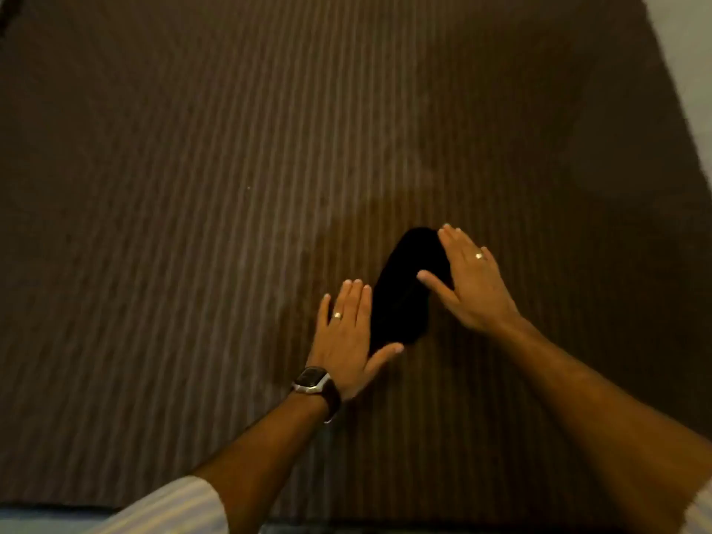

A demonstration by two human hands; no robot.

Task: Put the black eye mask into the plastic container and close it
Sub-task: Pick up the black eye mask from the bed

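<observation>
The black eye mask [404,291] lies on a brown striped surface [192,225], a dark oblong slanting from lower left to upper right. My left hand [345,337] lies flat with its fingers together along the mask's lower left side, thumb spread under its near end. My right hand [470,281] is flat too, along the mask's upper right side, its thumb resting over the mask. Neither hand grips anything. No plastic container is in view.
The brown striped surface fills nearly the whole view. Its right edge runs diagonally past a pale floor or wall [685,52] at the upper right. Its near edge [346,524] lies just below my forearms. A watch [314,381] is on my left wrist.
</observation>
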